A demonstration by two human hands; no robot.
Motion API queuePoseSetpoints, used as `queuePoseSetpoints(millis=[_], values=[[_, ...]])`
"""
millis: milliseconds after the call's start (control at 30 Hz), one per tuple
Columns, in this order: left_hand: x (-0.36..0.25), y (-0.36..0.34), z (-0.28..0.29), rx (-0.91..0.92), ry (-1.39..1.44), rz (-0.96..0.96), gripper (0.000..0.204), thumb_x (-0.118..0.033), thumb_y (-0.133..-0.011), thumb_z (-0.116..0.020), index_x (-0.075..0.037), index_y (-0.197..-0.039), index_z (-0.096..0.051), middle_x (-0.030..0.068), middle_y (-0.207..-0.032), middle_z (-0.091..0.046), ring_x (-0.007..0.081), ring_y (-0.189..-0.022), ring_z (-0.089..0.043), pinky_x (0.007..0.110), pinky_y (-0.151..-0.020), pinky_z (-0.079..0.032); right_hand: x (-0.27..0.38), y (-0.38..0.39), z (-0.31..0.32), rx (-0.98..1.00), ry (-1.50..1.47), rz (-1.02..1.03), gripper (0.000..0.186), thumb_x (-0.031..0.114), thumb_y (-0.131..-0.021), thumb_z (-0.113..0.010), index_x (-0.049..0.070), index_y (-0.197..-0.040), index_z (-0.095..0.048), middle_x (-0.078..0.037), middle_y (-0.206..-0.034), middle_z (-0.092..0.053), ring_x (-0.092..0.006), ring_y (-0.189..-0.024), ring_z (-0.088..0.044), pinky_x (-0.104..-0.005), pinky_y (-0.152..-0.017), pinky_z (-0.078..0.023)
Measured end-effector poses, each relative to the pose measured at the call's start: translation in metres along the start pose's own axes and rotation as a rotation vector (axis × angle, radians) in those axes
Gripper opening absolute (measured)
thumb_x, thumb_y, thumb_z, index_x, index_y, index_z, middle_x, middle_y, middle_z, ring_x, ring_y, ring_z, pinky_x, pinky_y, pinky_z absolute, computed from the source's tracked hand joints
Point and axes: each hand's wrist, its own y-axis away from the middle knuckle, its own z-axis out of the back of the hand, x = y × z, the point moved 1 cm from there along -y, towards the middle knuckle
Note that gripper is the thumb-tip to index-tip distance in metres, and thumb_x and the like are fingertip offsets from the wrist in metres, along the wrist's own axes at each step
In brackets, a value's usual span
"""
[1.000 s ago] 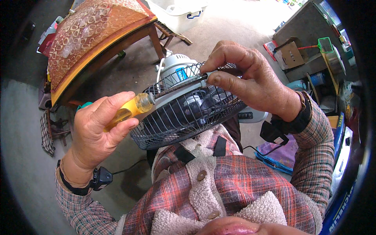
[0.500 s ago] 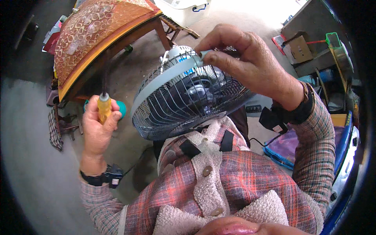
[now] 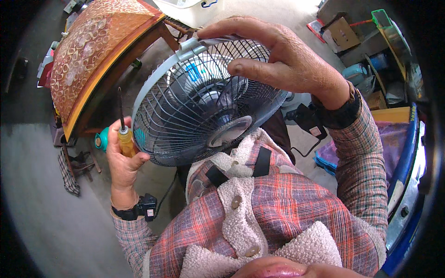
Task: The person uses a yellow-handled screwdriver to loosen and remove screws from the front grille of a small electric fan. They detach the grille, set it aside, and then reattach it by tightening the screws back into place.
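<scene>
A small electric fan (image 3: pixel 171 116) with a dark wire cage and a pale grey rim band is tilted in front of my body. My right hand (image 3: pixel 296 62) holds its upper edge, fingers stretched along the rim near the grey clip (image 3: pixel 191 48) and thumb over the front wires. My left hand (image 3: pixel 121 162) is closed around a screwdriver (image 3: pixel 126 140) with a clear yellow handle, its dark shaft pointing up. The fingers of that hand are beside the cage's left edge; whether they touch it I cannot tell. Dark blades and a round hub badge (image 3: pixel 230 130) show through the wires.
A table with a patterned orange cover (image 3: pixel 99 51) stands at the far left. Behind the left hand is a teal round object (image 3: pixel 101 139). A white bin (image 3: pixel 190 11) stands at the back. Shelving with a cardboard box (image 3: pixel 341 34) lies right, near a purple cloth (image 3: pixel 387 143).
The fan has tipped so its front faces up more, and shifted left. My right hand has spread from a pinch at the clip to a hold along the rim. My left hand has come nearer the cage.
</scene>
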Motion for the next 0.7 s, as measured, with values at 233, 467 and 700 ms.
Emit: queuePoseSetpoints(millis=[233,467,700], values=[[-0.034,-0.060,-0.003,0.160,-0.213,-0.027,0.089,-0.063,-0.064,-0.086,0.000,-0.123,-0.060,0.0009,-0.109,-0.064,0.0099,-0.102,-0.060,0.025,-0.092,-0.045,-0.002,-0.009,-0.006,-0.011,0.009,0.000,0.043,0.020,-0.088,-0.071,0.004,-0.127,-0.062,-0.018,-0.120,-0.066,-0.0320,-0.111,-0.064,-0.0416,-0.098,-0.049],[-0.020,-0.081,-0.009,0.297,-0.076,0.096,0.093,-0.066,-0.062,-0.086,0.000,-0.122,-0.059,0.0032,-0.112,-0.065,0.0115,-0.104,-0.060,0.027,-0.094,-0.047,-0.025,0.069,0.014,-0.222,-0.101,-0.386,0.040,0.015,-0.099,-0.063,0.004,-0.137,-0.055,-0.011,-0.134,-0.061,-0.0197,-0.126,-0.056,-0.0355,-0.109,-0.042],[-0.003,-0.093,0.004,0.307,-0.063,0.099,0.100,-0.066,-0.063,-0.085,0.002,-0.130,-0.055,0.0113,-0.121,-0.065,0.0190,-0.115,-0.061,0.033,-0.103,-0.045,-0.044,0.215,-0.058,-0.615,-0.678,-1.082,0.035,0.032,-0.106,-0.048,0.005,-0.128,-0.057,-0.006,-0.123,-0.063,-0.0164,-0.114,-0.058,-0.0339,-0.099,-0.046]])
